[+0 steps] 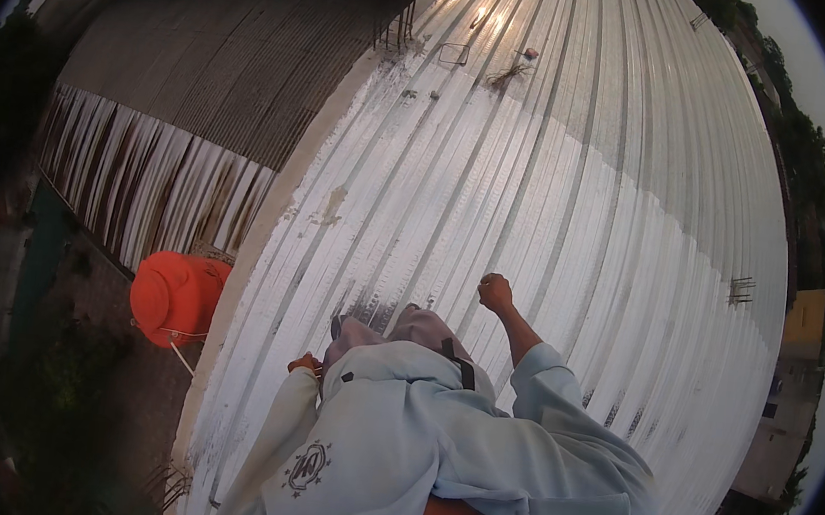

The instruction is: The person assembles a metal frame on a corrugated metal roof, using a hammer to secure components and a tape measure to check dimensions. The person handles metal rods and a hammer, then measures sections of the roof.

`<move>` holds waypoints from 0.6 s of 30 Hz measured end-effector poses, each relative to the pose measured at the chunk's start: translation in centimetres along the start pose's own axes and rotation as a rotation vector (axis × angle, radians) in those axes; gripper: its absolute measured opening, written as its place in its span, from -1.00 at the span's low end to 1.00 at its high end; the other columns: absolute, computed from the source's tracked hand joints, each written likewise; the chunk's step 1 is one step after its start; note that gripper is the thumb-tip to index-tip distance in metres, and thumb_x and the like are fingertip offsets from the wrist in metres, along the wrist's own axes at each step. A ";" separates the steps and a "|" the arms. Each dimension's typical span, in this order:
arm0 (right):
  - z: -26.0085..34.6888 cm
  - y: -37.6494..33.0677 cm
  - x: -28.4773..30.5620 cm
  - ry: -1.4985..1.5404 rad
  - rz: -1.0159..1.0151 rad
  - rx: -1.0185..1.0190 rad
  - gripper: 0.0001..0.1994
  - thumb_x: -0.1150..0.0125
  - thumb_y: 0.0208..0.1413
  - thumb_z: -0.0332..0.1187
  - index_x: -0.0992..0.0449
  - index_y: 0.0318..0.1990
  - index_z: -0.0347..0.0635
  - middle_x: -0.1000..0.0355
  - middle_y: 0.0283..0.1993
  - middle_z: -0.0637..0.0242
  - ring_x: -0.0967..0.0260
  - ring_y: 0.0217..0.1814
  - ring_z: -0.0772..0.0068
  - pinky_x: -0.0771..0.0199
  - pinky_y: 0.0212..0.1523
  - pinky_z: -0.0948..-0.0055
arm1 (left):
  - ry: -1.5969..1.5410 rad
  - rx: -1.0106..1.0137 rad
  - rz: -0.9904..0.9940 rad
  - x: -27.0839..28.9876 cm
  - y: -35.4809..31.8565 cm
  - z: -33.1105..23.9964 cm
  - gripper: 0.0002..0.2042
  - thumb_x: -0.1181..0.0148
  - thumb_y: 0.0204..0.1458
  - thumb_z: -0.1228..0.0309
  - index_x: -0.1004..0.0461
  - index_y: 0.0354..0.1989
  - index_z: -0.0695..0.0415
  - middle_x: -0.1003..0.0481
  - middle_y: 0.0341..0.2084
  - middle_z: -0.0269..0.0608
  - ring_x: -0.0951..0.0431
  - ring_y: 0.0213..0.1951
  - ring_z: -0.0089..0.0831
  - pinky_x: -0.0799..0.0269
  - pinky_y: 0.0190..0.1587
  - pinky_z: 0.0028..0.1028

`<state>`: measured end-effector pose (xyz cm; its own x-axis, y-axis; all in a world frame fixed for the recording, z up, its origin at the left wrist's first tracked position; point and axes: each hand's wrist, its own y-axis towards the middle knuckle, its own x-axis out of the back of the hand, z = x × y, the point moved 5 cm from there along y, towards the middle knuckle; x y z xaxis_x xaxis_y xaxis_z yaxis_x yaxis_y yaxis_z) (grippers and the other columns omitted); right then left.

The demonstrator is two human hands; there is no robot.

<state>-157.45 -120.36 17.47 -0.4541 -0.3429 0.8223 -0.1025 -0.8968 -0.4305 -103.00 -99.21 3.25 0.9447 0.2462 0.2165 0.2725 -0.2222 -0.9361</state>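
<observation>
I am on a pale ribbed metal roof (618,309). My right hand (496,292) is held out in front of my body, closed in a fist above the ribs, with nothing showing in it. Down beside my left hip is my left hand (305,362), small in view, its fingers curled. Whether it holds anything is too small and dark to make out. Both arms are in light blue-grey sleeves, and my bent legs (354,337) show between the hands.
Along the left, the roof ends at a concrete edge (273,193); beyond it stand an orange-red tank (172,298) and a lower corrugated roof (212,56). Steel rods (396,4) rise at the far edge. A wire square (454,55) and a dry twig bundle (507,74) lie ahead.
</observation>
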 end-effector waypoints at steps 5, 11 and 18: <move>7.7 11.5 3.2 0.062 0.052 0.107 -0.73 -0.27 -0.04 -0.27 -0.62 -0.27 -0.32 -0.57 -0.22 -0.07 -0.56 -0.13 -0.05 -0.56 -0.07 0.10 | 0.191 -0.081 -0.053 -4.5 -4.0 -8.8 -0.74 -0.02 0.12 0.27 -0.45 -0.15 0.19 -0.54 -0.27 -0.08 -0.52 -0.42 -0.14 -0.42 -0.39 -0.15; 11.2 21.9 4.2 0.300 0.127 0.119 -0.68 -0.30 -0.03 -0.32 -0.60 -0.19 -0.40 -0.58 -0.45 0.00 -0.60 -0.44 0.15 -0.59 -0.22 0.21 | 0.333 -0.054 0.035 -12.1 2.6 -22.0 -0.76 -0.09 0.10 0.30 -0.52 -0.17 0.19 -0.59 -0.32 -0.08 -0.58 -0.45 -0.22 -0.42 -0.51 -0.24; 3.3 31.2 11.5 0.232 0.180 -0.164 -0.80 -0.33 -0.15 -0.29 -0.63 -0.39 -0.21 -0.57 -0.30 0.10 -0.53 -0.13 -0.02 -0.54 -0.08 0.08 | 0.131 -0.230 0.113 -21.6 12.8 -52.7 -0.80 -0.17 0.09 0.37 -0.57 -0.16 0.17 -0.63 -0.37 -0.09 -0.63 -0.49 -0.31 -0.44 -0.61 -0.35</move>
<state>-162.98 -153.21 14.69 -0.6654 -0.4022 0.6289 -0.1345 -0.7640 -0.6310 -110.30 -157.10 1.24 0.9830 0.0868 0.1619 0.1837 -0.4531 -0.8723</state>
